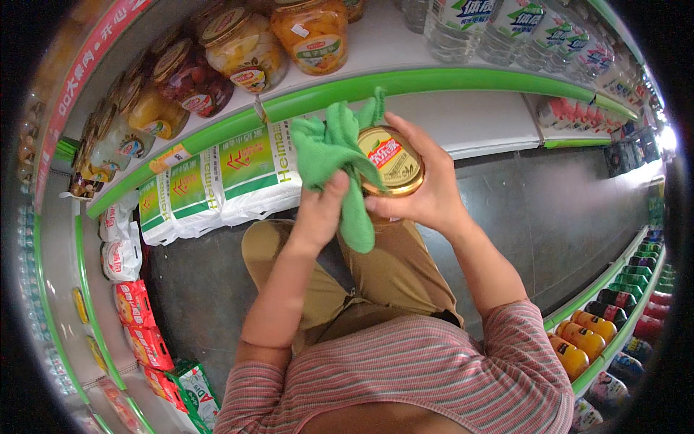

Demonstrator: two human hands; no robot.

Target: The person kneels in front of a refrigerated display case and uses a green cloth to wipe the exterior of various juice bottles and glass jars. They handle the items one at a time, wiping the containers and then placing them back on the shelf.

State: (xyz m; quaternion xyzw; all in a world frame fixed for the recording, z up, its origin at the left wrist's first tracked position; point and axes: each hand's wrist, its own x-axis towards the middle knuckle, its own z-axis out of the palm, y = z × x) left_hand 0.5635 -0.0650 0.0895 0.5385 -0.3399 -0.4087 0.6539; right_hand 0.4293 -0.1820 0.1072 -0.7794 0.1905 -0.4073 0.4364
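A glass jar with a gold metal lid [398,163] is gripped around its side by my right hand [434,179], above my knees. Bunched in my left hand [323,209] is a green cloth [336,149]. The cloth lies against the left rim of the jar's lid, and one end of it hangs below my fingers. Most of the jar's body is hidden under the lid and my hand.
Jars of preserved fruit [312,38] and bottled water [461,27] line the green-edged shelf [423,81]. White and green wrapped packs [238,168] stand below. Red packages [135,304] are at left; bottled drinks [583,331] sit on a right-hand shelf above the dark floor [515,200].
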